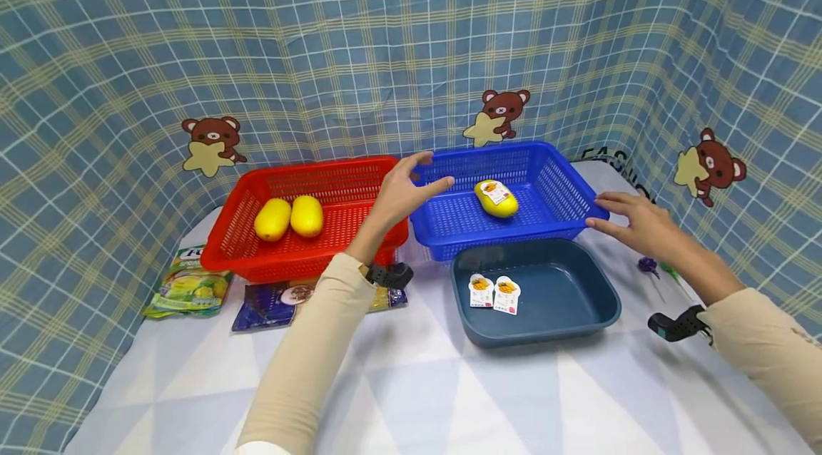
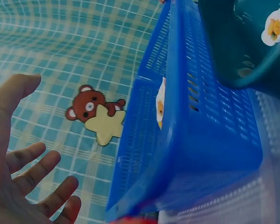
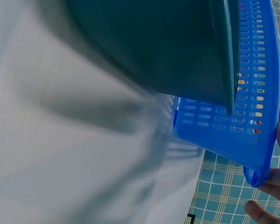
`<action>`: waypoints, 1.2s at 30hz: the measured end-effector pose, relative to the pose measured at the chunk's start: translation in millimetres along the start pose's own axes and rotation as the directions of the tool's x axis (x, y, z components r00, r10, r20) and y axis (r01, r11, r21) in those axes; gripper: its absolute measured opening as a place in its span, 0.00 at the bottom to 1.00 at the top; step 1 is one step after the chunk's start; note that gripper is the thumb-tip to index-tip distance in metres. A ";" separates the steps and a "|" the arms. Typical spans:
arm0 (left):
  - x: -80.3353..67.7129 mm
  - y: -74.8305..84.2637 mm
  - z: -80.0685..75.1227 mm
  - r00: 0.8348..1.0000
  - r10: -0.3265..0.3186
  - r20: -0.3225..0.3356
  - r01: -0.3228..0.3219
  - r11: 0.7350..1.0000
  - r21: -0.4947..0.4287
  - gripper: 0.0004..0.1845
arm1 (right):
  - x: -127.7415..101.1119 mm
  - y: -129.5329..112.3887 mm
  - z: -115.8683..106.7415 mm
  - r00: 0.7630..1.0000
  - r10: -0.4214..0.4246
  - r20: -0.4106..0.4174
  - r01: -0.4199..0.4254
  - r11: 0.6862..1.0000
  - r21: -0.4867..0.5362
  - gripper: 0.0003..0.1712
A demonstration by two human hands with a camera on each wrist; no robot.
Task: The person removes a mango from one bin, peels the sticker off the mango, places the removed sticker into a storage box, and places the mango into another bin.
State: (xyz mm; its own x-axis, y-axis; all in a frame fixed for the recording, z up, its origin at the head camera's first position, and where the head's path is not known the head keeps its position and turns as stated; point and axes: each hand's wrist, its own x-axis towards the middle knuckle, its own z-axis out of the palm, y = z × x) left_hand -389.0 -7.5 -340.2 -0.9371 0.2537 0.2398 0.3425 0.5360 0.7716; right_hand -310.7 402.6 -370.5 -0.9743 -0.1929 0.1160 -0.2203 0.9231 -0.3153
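My left hand (image 1: pixel 401 191) hovers over the gap between the red and blue baskets, thumb and fingers spread, holding nothing. At its far-right corner, the blue plastic basket (image 1: pixel 443 216) meets the loosely extended fingertips of my right hand (image 1: pixel 636 223); in the right wrist view they overlap the rim. Inside this basket lies one yellow mango (image 1: pixel 499 209) with a white mango-picture label (image 1: pixel 494 191) on it. Two plain mangoes (image 1: pixel 272 220) sit side by side in the red basket (image 1: pixel 347 227). A dark teal tub (image 1: pixel 559 298) in front holds two more labels (image 1: pixel 506 294).
A green snack pouch (image 1: pixel 193 287) lies left of the red basket, and a dark blue packet (image 1: pixel 266 305) sits at its front edge, partly behind my left forearm. A small purple flower (image 1: pixel 647 266) is by my right forearm. Checked cloth (image 1: pixel 385 48) walls the back and sides.
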 end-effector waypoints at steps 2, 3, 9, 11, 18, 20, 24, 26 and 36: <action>8.4 2.4 5.9 1.000 -0.019 0.024 0.018 1.000 0.015 0.41 | 0.2 -0.3 1.3 1.000 -0.012 -0.009 0.012 1.000 0.001 0.41; 12.4 3.6 8.9 0.999 -0.027 0.036 0.026 0.999 0.028 0.42 | 0.3 -0.6 1.6 1.000 -0.020 -0.013 0.020 1.000 -0.001 0.40; 43.4 8.2 26.3 0.992 -0.044 0.120 0.025 0.988 0.155 0.45 | 0.8 -0.5 0.0 0.999 -0.042 -0.027 0.041 0.999 -0.022 0.39; 55.9 8.4 32.1 0.989 -0.061 0.136 0.035 0.981 0.188 0.47 | 1.2 0.1 -0.9 0.999 -0.040 -0.029 0.039 0.999 -0.032 0.39; 79.8 3.8 53.1 0.976 -0.132 0.174 0.084 0.963 0.257 0.49 | -0.7 -4.4 3.1 0.999 -0.040 -0.028 0.039 0.998 -0.055 0.39; 82.8 4.9 59.8 0.971 -0.133 0.199 0.072 0.956 0.286 0.50 | -1.4 -5.3 3.4 0.998 -0.048 -0.039 0.045 0.997 -0.058 0.38; 86.7 5.6 69.1 0.962 -0.122 0.243 0.037 0.944 0.328 0.51 | -2.3 -6.1 5.5 0.996 -0.060 -0.060 0.056 0.997 -0.057 0.37; 88.7 5.4 72.9 0.959 -0.118 0.256 0.023 0.938 0.345 0.51 | -2.9 -5.8 7.0 0.996 -0.060 -0.065 0.057 0.997 -0.056 0.36; 101.7 1.7 91.5 0.916 -0.192 0.351 -0.012 0.864 0.503 0.53 | -5.7 -3.6 8.8 0.993 -0.051 -0.109 0.049 0.999 -0.020 0.37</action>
State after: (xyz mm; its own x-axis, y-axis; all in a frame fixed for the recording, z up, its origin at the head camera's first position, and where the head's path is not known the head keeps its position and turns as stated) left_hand -477.6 92.9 -368.3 -0.9009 0.4124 -0.1354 0.3410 0.8654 0.3671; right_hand -304.7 397.5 -378.3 -0.9511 -0.2025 0.2334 -0.2669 0.9188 -0.2906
